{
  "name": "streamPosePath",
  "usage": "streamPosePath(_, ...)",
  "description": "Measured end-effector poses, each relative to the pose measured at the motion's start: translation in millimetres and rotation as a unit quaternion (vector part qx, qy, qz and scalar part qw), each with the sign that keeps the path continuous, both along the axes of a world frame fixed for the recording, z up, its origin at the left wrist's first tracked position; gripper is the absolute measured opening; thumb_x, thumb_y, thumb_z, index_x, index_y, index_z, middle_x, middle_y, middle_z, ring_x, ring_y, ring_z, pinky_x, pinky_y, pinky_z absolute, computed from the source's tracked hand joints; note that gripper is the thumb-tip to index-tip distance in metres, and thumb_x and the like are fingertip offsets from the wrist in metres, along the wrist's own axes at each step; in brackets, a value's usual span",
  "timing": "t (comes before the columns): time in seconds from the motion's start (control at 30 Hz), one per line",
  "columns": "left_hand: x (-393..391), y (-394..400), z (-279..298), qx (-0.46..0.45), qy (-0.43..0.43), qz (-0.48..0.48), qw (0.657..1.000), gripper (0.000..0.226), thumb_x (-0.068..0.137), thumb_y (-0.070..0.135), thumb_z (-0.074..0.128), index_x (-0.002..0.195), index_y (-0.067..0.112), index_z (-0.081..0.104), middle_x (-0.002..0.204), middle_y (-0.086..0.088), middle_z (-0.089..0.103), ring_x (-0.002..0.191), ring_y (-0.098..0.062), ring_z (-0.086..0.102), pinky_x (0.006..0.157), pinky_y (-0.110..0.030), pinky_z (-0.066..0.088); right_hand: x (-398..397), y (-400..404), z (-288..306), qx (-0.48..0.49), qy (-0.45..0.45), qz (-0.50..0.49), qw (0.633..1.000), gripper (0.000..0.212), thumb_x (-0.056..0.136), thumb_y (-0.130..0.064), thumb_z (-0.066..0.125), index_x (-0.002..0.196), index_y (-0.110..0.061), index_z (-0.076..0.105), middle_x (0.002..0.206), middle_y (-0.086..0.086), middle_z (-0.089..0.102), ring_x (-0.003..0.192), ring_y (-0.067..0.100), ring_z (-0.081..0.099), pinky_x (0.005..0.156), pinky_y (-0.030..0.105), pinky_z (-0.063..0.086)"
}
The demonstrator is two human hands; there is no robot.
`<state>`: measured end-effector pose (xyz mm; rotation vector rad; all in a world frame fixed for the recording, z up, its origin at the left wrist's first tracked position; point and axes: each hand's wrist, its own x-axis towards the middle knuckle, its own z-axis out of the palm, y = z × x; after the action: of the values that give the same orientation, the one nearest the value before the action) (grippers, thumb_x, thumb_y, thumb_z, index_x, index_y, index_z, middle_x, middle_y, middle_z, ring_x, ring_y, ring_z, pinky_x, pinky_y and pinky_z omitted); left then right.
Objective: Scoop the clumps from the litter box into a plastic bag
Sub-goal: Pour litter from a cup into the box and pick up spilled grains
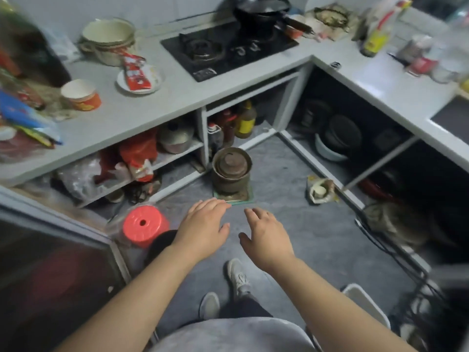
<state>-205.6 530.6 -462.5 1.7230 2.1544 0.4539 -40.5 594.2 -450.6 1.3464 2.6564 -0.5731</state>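
I stand in a small kitchen and look down at the grey floor (291, 224). My left hand (203, 229) and my right hand (266, 237) are held out side by side in front of me, palms down, fingers relaxed and spread, holding nothing. No scoop and no plastic bag for the clumps shows clearly. A white rectangular bin or tray (365, 303) lies at my right near the lower edge, only its rim visible; I cannot tell whether it is the litter box.
A red plastic stool (144, 227) stands on the floor at my left. A rusty metal pot (231, 171) stands ahead on a green tile. A cat (396, 222) lies at the right beside a black wire rack (406, 270). An L-shaped white counter (177, 97) carries a gas stove (228, 49).
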Motion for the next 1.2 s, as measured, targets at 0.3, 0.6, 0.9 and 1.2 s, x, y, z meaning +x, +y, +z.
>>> streamPosePath(0.3,99,32,3,0.008,0.001,-0.147,0.989,0.050,0.092,0.036,0.060,0.141,0.026,0.053,0.149,0.006,0.050,0.143,-0.014,0.038,0.123,-0.035,0.019,109,-24,0,0.005,0.032,-0.180,0.983,0.061,0.097,-0.035,0.054,0.150,-0.012,0.038,0.145,0.007,0.048,0.136,0.027,0.041,0.109,0.039,0.040)
streamPosePath(0.6,223,66,-3,-0.025,0.020,-0.273,0.961,0.049,0.091,0.034,0.061,0.139,0.024,0.055,0.147,0.004,0.052,0.143,-0.016,0.039,0.122,-0.040,0.023,234,-30,-20,-0.023,0.043,-0.328,0.944,0.063,0.097,-0.036,0.054,0.152,-0.012,0.035,0.151,0.006,0.042,0.139,0.025,0.036,0.113,0.035,0.035)
streamPosePath(0.9,300,100,-5,-0.030,0.029,-0.337,0.941,0.050,0.093,0.037,0.059,0.141,0.026,0.052,0.149,0.006,0.050,0.144,-0.014,0.037,0.123,-0.037,0.021,307,-22,-27,-0.037,0.046,-0.407,0.911,0.061,0.097,-0.037,0.053,0.151,-0.013,0.035,0.152,0.005,0.042,0.142,0.023,0.033,0.115,0.034,0.032)
streamPosePath(1.2,284,163,-20,-0.040,0.017,-0.354,0.934,0.049,0.093,0.036,0.058,0.141,0.025,0.051,0.149,0.006,0.050,0.144,-0.013,0.036,0.123,-0.036,0.020,295,38,-31,-0.053,0.042,-0.442,0.894,0.055,0.097,-0.034,0.054,0.145,-0.011,0.041,0.150,0.005,0.043,0.141,0.023,0.034,0.113,0.034,0.035)
